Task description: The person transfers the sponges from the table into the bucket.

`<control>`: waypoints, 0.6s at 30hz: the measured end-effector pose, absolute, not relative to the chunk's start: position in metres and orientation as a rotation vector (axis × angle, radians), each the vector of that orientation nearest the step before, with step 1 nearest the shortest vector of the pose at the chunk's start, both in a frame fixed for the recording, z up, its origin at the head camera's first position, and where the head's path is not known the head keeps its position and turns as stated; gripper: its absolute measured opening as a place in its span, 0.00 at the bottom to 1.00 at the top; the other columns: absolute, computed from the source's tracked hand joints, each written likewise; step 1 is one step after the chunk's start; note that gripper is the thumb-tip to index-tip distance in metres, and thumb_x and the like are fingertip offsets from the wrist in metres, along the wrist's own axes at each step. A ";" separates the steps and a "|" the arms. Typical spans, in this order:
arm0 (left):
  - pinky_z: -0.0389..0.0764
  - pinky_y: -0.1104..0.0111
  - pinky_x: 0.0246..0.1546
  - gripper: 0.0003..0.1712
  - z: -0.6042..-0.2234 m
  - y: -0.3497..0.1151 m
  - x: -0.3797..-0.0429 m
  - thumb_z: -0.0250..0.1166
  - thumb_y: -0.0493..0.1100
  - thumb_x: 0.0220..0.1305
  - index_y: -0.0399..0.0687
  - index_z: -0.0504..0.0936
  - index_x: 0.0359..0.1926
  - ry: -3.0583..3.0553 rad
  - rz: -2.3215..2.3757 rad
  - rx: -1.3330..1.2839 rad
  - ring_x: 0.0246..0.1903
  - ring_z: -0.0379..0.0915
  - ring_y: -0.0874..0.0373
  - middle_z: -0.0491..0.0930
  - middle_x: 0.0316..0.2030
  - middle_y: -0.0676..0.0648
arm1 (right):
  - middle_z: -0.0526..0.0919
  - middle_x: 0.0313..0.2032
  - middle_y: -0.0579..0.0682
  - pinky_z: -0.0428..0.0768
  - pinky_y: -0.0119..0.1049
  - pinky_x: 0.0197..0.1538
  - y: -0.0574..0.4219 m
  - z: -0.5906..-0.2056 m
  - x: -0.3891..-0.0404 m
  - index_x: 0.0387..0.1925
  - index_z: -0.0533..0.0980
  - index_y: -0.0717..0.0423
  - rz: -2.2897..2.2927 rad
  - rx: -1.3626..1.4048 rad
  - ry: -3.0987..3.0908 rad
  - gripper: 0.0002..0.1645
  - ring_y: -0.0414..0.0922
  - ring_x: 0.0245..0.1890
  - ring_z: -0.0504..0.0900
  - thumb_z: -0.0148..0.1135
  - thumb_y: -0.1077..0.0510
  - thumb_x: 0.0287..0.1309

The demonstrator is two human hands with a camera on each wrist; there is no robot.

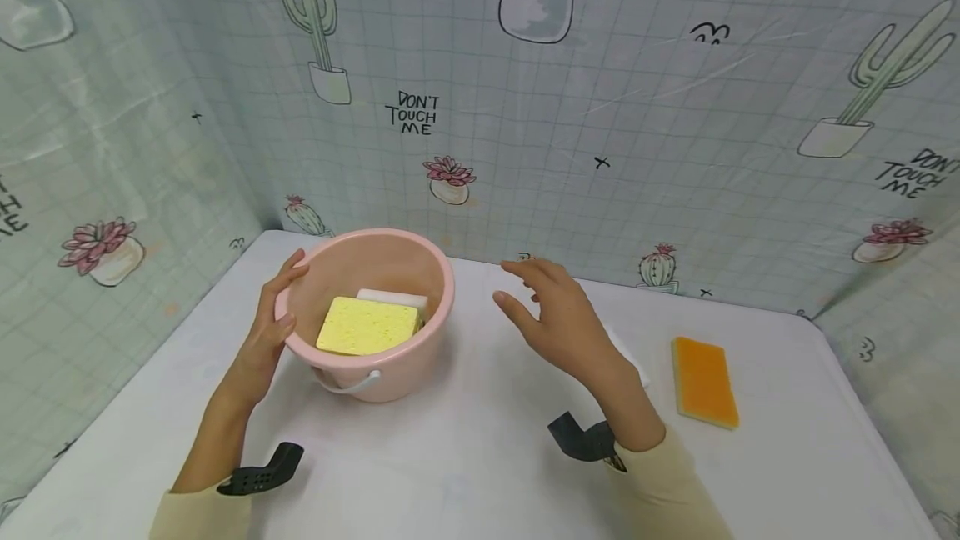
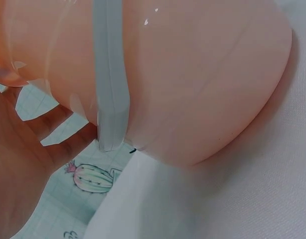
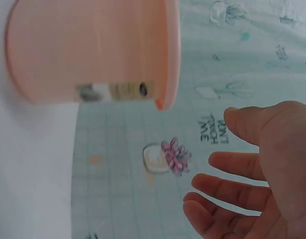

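A pink bucket (image 1: 408, 369) stands on the white table, its pale handle (image 2: 111, 74) hanging down the near side. Inside it lie a yellow sponge (image 1: 369, 326) and, partly hidden behind that, a white block (image 1: 392, 297). My left hand (image 1: 262, 332) holds the bucket's left side at the rim; from the left wrist, its fingers (image 2: 76, 142) reach along the outer wall by the handle. To the right of the bucket, my right hand (image 1: 558, 319) hovers with fingers spread and nothing in them. In the right wrist view the bucket's rim (image 3: 172, 55) is apart from the fingertips.
An orange sponge (image 1: 705, 382) with a pale underside lies on the table at the right. Something white (image 1: 633, 361) shows partly behind my right forearm. A cactus-printed sheet (image 1: 525, 123) hangs along the back and sides of the table.
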State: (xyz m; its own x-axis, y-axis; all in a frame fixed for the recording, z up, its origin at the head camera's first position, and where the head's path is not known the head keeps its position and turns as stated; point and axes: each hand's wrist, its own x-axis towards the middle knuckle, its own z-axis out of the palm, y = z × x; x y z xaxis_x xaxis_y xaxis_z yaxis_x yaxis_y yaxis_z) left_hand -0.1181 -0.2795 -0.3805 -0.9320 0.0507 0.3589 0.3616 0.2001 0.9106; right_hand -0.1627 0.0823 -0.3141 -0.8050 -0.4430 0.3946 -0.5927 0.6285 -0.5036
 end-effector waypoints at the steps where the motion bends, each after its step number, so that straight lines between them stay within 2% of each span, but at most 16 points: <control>1: 0.39 0.31 0.58 0.35 -0.381 -0.279 -0.119 0.46 0.44 0.63 0.54 0.54 0.72 -2.223 -1.802 -0.393 0.72 0.35 0.53 0.40 0.74 0.59 | 0.75 0.56 0.51 0.78 0.39 0.46 0.088 -0.316 -0.163 0.60 0.73 0.55 0.924 0.828 -2.627 0.27 0.48 0.48 0.76 0.61 0.48 0.62; 18: 0.36 0.31 0.59 0.34 -0.383 -0.280 -0.121 0.46 0.44 0.64 0.54 0.54 0.72 -2.200 -1.832 -0.413 0.72 0.34 0.53 0.40 0.74 0.58 | 0.74 0.57 0.56 0.79 0.46 0.42 0.161 -0.351 -0.161 0.61 0.72 0.55 0.822 0.625 -2.709 0.30 0.51 0.42 0.77 0.63 0.47 0.61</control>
State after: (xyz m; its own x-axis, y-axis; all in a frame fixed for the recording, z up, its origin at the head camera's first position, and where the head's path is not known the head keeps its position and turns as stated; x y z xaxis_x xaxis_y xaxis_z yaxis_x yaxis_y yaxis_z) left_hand -0.1208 -0.2803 -0.3828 -0.9290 0.0579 0.3656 0.3701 0.1698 0.9134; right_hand -0.1614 0.1608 -0.3514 -0.8793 -0.3291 0.3444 -0.4650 0.7499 -0.4706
